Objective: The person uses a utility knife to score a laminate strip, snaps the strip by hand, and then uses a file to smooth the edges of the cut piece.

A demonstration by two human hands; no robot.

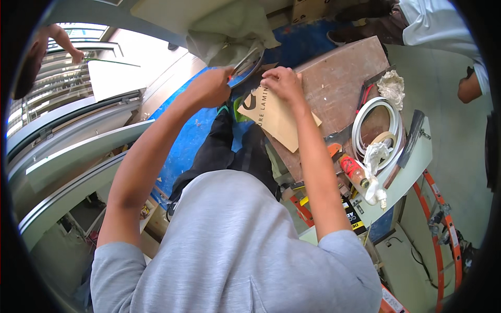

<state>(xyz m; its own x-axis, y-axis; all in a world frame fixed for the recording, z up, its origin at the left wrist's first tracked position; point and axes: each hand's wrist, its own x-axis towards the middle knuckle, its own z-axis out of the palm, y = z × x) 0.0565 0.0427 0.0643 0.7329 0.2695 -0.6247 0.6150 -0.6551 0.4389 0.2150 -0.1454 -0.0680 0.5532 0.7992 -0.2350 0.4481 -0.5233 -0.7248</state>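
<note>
In my left hand point(211, 87) is a slim tool point(244, 63) with a bit of red by the fist and a pale, straight blade-like end. Its exact kind is hard to make out. My right hand point(284, 85) grips the upper edge of a tan printed sheet point(279, 119), its fingers bent over the rim. The sheet slants down toward my legs and partly overlaps a brown board point(342, 78). Just past the tool's tip, a dark curved strip point(249, 78) loops in front of a crumpled pale plastic sheet point(224, 36).
On the right lie a white banding coil point(356, 130), a red-labelled bottle point(353, 170), crumpled white rags point(390, 89) and a dark tool with a wooden handle point(412, 136). An orange ladder point(437, 235) stands lower right. Other people are at upper left and upper right point(438, 26). Blue sheeting point(175, 133) covers the floor.
</note>
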